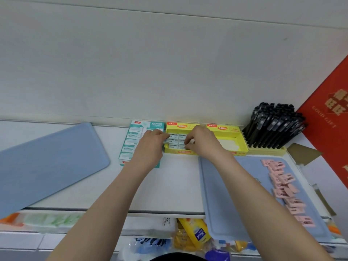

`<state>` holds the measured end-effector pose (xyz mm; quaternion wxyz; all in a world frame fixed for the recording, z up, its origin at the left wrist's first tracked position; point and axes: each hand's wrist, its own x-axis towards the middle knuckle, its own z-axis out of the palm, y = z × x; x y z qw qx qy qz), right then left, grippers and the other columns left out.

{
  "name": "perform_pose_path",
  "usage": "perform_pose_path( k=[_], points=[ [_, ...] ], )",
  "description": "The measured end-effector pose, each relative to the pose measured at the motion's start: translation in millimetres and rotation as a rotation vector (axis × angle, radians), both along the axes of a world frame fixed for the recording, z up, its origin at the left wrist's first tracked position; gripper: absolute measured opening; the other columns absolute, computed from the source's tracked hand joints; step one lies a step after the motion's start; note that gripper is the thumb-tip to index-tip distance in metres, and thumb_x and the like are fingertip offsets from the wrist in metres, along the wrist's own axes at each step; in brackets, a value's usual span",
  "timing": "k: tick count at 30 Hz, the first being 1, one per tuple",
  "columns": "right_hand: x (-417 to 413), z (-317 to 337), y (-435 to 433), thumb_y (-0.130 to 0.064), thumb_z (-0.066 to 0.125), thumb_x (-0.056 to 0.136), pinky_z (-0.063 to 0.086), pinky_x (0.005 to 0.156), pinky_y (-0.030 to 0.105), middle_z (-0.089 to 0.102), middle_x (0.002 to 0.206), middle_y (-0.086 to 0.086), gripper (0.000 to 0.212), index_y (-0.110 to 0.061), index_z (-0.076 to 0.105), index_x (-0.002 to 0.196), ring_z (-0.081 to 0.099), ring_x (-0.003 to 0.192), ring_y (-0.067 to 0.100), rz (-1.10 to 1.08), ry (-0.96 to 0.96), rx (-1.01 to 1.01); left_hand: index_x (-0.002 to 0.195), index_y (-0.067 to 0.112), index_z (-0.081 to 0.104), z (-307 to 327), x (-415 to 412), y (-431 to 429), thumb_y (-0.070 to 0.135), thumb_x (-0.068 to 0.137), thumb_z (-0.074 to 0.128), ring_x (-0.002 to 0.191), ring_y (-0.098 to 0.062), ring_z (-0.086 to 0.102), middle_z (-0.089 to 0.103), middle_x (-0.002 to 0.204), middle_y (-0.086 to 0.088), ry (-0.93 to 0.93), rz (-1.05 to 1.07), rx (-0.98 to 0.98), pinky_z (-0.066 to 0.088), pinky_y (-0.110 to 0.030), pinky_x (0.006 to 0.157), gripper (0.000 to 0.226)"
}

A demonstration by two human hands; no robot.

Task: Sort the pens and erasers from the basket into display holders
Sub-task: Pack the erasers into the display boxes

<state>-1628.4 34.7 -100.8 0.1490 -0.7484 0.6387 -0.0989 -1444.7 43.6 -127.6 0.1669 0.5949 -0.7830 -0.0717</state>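
Observation:
A yellow display box at the back of the white shelf holds rows of white erasers. My left hand reaches over its left edge, fingers curled on an eraser. My right hand comes over its right side, its fingertips pinching the erasers inside. A second yellow box to the right is nearly bare inside. Left of the hands lies a teal box of erasers. Several pink erasers lie scattered on a blue tray at the right. Black pens stand packed in a yellow holder.
Another blue tray lies tilted on the shelf's left. A red printed carton and brown cardboard stand at the far right. Below the shelf's front edge sit packaged goods, among them a yellow pack.

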Motion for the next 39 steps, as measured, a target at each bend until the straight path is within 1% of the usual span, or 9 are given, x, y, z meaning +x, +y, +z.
perform_pose_path(
  k=[4,11,17,21,25,30,33,35,39],
  points=[
    [5.2,-2.5,-1.3,-0.019,0.071,0.083,0.034,0.068,0.026,0.071,0.092,0.007,0.008,-0.014,0.074,0.089,0.063,0.089,0.026,-0.022,0.078,-0.015,0.137,0.023,0.054,0.6,-0.3,0.4,0.005,0.094,0.054,0.116,-0.024,0.049,0.058,0.132,-0.004,0.0,0.005,-0.005,0.043,-0.036,0.096,0.047],
    [14.9,-0.2,-5.5,-0.022,0.068,0.088,0.038,0.073,0.029,0.068,0.102,0.013,0.019,-0.008,0.069,0.1,0.061,0.101,0.03,0.0,0.186,0.033,0.137,0.023,0.054,-1.6,-0.6,-0.9,0.004,0.094,0.053,0.115,-0.025,0.048,0.058,0.131,-0.004,-0.003,0.008,-0.013,0.042,-0.035,0.095,0.047],
    [6.4,-1.8,-3.4,-0.014,0.073,0.079,0.039,0.074,0.027,0.072,0.092,0.006,0.006,-0.015,0.075,0.085,0.059,0.1,0.028,-0.085,0.006,0.05,0.138,0.025,0.052,-4.1,-2.0,-1.2,0.005,0.094,0.052,0.116,-0.023,0.047,0.057,0.133,-0.002,-0.015,0.023,-0.024,0.041,-0.034,0.095,0.048],
    [8.1,0.3,-1.2,-0.014,0.07,0.081,0.039,0.071,0.027,0.072,0.092,0.006,0.01,-0.016,0.076,0.089,0.061,0.095,0.026,-0.046,0.031,0.007,0.137,0.025,0.054,-5.6,-0.5,-2.0,0.006,0.095,0.052,0.113,-0.023,0.048,0.059,0.13,-0.002,0.003,0.021,-0.025,0.042,-0.033,0.093,0.046],
    [21.7,-1.6,-4.4,-0.024,0.075,0.081,0.049,0.076,0.031,0.073,0.095,0.005,0.016,-0.016,0.076,0.094,0.063,0.093,0.023,-0.009,-0.011,0.028,0.137,0.026,0.054,-5.0,0.5,-2.7,0.007,0.095,0.052,0.114,-0.023,0.049,0.059,0.13,-0.003,0.001,0.024,-0.014,0.043,-0.033,0.093,0.046],
    [25.4,-1.7,-10.1,-0.021,0.077,0.08,0.042,0.068,0.027,0.071,0.093,0.002,0.009,-0.017,0.073,0.087,0.063,0.092,0.021,0.03,0.025,0.072,0.138,0.027,0.053,-4.3,-0.4,-4.1,0.005,0.094,0.052,0.115,-0.023,0.048,0.058,0.131,-0.002,0.002,0.033,-0.004,0.043,-0.033,0.094,0.049],
    [26.5,1.1,-11.6,-0.019,0.077,0.08,0.049,0.077,0.03,0.07,0.1,0.002,0.019,-0.018,0.071,0.098,0.062,0.097,0.021,0.064,0.03,0.084,0.138,0.028,0.053,-5.9,-0.8,-4.5,0.004,0.093,0.054,0.115,-0.022,0.048,0.058,0.131,-0.001,-0.007,0.044,-0.007,0.042,-0.032,0.094,0.051],
    [26.9,2.3,-13.3,-0.019,0.076,0.081,0.052,0.083,0.032,0.07,0.102,0.002,0.017,-0.017,0.074,0.098,0.063,0.098,0.021,0.084,0.044,0.102,0.138,0.028,0.053,-5.9,-1.1,-4.1,0.004,0.093,0.054,0.115,-0.021,0.048,0.058,0.131,0.0,-0.001,0.047,-0.007,0.042,-0.032,0.094,0.051],
    [27.1,3.9,-14.9,-0.016,0.075,0.08,0.053,0.082,0.032,0.07,0.101,0.001,0.014,-0.017,0.073,0.094,0.064,0.096,0.02,0.11,0.037,0.109,0.139,0.029,0.052,-6.3,-1.0,-3.6,0.007,0.094,0.054,0.116,-0.02,0.047,0.057,0.132,0.001,0.003,0.053,-0.008,0.043,-0.032,0.096,0.05]
  ],
)
